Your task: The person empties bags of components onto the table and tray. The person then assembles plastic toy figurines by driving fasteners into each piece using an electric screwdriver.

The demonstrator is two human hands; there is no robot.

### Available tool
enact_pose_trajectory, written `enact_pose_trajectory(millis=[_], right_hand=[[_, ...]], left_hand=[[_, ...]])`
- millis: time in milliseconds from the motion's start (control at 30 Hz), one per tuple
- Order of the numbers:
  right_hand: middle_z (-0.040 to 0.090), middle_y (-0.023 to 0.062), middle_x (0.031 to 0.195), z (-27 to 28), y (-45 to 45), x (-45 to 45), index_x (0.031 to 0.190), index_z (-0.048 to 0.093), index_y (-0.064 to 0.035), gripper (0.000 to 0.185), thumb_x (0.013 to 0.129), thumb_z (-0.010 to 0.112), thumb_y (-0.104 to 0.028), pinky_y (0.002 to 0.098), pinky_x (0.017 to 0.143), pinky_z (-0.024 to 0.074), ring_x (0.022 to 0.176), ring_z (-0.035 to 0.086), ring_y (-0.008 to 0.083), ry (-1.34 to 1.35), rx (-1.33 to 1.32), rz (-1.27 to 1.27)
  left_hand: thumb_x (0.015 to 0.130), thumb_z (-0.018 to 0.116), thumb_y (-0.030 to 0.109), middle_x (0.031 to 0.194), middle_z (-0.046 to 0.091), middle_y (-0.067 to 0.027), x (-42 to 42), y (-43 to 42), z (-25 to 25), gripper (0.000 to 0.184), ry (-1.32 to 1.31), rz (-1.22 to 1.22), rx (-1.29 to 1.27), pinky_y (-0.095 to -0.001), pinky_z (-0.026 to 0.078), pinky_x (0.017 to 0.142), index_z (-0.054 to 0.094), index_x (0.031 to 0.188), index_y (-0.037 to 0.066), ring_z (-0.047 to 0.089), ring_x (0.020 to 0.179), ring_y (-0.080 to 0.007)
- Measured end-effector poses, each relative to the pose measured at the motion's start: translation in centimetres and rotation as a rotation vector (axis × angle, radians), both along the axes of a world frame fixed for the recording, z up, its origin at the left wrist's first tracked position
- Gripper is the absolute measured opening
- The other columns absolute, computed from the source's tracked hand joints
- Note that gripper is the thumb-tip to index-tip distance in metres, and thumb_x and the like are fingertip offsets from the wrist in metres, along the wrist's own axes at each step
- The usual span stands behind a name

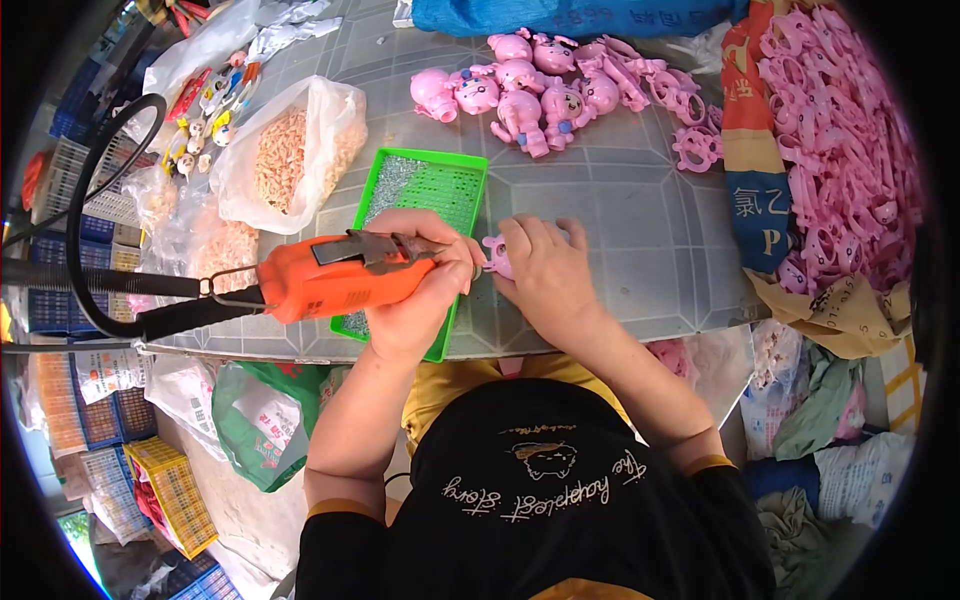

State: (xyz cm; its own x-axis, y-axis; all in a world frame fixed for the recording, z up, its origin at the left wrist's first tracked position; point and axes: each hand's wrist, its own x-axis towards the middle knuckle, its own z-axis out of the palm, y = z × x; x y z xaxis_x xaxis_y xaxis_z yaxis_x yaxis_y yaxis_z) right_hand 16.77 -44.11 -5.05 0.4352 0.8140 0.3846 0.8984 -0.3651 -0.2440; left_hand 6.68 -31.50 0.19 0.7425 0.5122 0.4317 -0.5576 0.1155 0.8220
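Observation:
My left hand [425,295] is wrapped round an orange electric screwdriver [335,280], which lies sideways with its front end pointing right. Close beside its tip, my right hand [548,270] holds a small pink plastic part [495,256] against the table; my fingers cover much of the part. Under my left hand and the tool is a green tray [465,165] with many small metal screws [395,180]. Beyond my hands, several pink figure pieces [520,110] lie in a group on the table.
A white plastic bag [335,130] of small beige pieces stands left of the tray. Small coloured figures [205,110] lie farther left. A large sack [755,190] of pink parts [845,150] is at the right. Black cables [75,220] run from the left to the tool.

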Motion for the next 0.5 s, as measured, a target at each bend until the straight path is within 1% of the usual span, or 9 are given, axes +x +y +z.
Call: enact_pose_trajectory(millis=[167, 267, 367, 467, 500], right_hand=[[0.056, 0.0078, 0.101, 0.0, 0.1, 0.1, 0.112, 0.052, -0.0048, 0.049, 0.071, 0.074, -0.02, 0.0464, 0.093, 0.0374, 0.096, 0.058, 0.0224, 0.011, 0.007, 0.011], [0.057, 0.0078, 0.1, 0.2, 0.1, 0.1, 0.11, 0.052, -0.0046, 0.048, 0.07, 0.074, -0.019, 0.0436, 0.091, 0.0386, 0.095, 0.058, 0.0225, 0.015, 0.003, 0.014], [0.057, 0.0078, 0.1, -0.4, 0.3, 0.1, 0.108, 0.053, -0.0048, 0.047, 0.068, 0.074, -0.018, 0.0413, 0.09, 0.0395, 0.094, 0.058, 0.0227, -0.001, 0.034, 0.038], [0.057, 0.0078, 0.1, 0.1, 0.4, -0.1, 0.109, 0.053, -0.0045, 0.049, 0.067, 0.075, -0.018, 0.04, 0.089, 0.0402, 0.095, 0.058, 0.0228, -0.004, 0.004, 0.04], [0.057, 0.0079, 0.101, 0.2, 0.3, -0.1, 0.109, 0.053, -0.0053, 0.049, 0.068, 0.075, -0.019, 0.0413, 0.089, 0.0399, 0.096, 0.058, 0.0227, 0.007, 0.0, 0.038]], left_hand=[[0.076, 0.058, -0.003, 0.064, 0.051, -0.0087, 0.7, 0.0, -0.6, 0.028, 0.012, 0.002, -0.024, -0.0374, 0.047, 0.066, 0.048, 0.102, 0.001, 0.052, 0.057, -0.0187], [0.077, 0.056, -0.011, 0.074, 0.055, -0.0067, 1.0, 0.9, -1.2, 0.026, -0.046, -0.148, -0.038, -0.0359, 0.05, 0.074, 0.048, 0.098, 0.001, 0.056, 0.066, -0.0156], [0.074, 0.057, -0.005, 0.064, 0.052, -0.0075, 1.5, 0.4, -0.3, 0.022, 0.147, -0.089, 0.074, -0.0371, 0.049, 0.069, 0.048, 0.092, 0.002, 0.052, 0.055, -0.0173], [0.072, 0.057, -0.005, 0.065, 0.052, -0.0068, 1.8, 0.7, -0.1, 0.021, 0.23, -0.112, 0.144, -0.0372, 0.049, 0.07, 0.048, 0.09, 0.002, 0.052, 0.055, -0.0166], [0.073, 0.058, -0.004, 0.065, 0.052, -0.0065, 1.9, 0.7, -0.1, 0.023, 0.217, -0.09, 0.143, -0.0365, 0.049, 0.07, 0.049, 0.094, 0.001, 0.052, 0.055, -0.0165]])
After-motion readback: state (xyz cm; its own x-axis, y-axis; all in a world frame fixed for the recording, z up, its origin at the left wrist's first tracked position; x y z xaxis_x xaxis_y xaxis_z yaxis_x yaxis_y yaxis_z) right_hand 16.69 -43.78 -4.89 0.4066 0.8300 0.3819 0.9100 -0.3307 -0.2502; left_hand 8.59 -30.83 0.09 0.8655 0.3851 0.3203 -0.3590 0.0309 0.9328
